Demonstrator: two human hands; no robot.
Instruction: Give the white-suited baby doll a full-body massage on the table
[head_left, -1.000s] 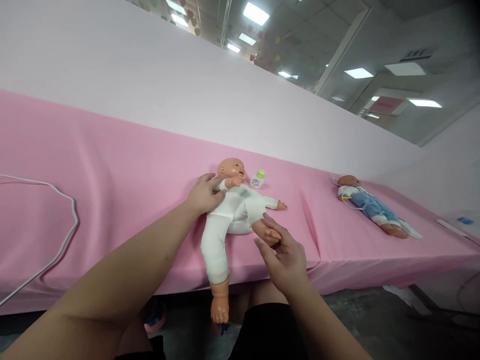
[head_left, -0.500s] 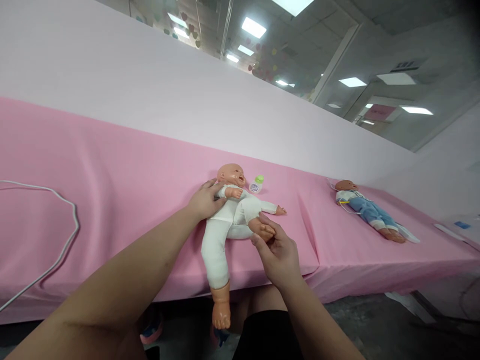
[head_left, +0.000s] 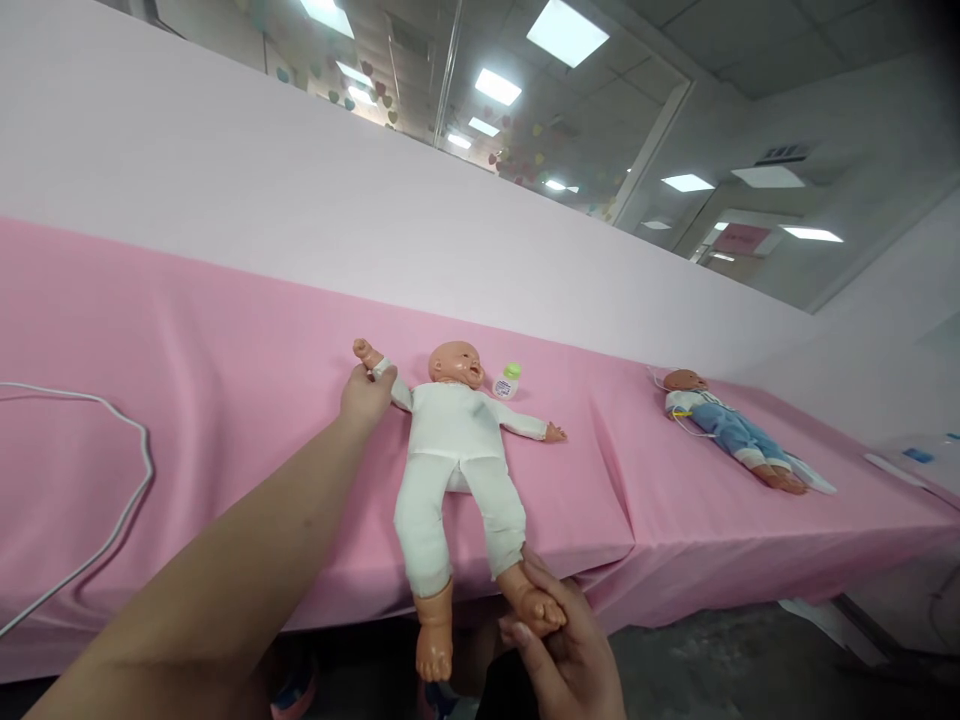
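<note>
A baby doll [head_left: 459, 430] with a white cloth body lies on its back on the pink-covered table [head_left: 247, 340]. Its feet stick out past the front edge. My left hand [head_left: 367, 395] is closed around the doll's forearm at the left of the view, and that arm is stretched outward. Lower down, my right hand [head_left: 566, 640] holds the doll's foot on the right side, fingers under the ankle and thumb near the toes. Beside the doll's head stands a small clear bottle [head_left: 506, 382] with a green cap and a printed label.
A second doll [head_left: 739, 425] in blue trousers lies farther right on the table, with thin tubing about it. A white cable [head_left: 142, 440] curves over the left side. Behind the table runs a white wall [head_left: 285, 190] with glass above.
My left hand has moved from the doll's side to its forearm, drawing the arm outward and up. My right hand has brought the bent leg down straight, toward me.
</note>
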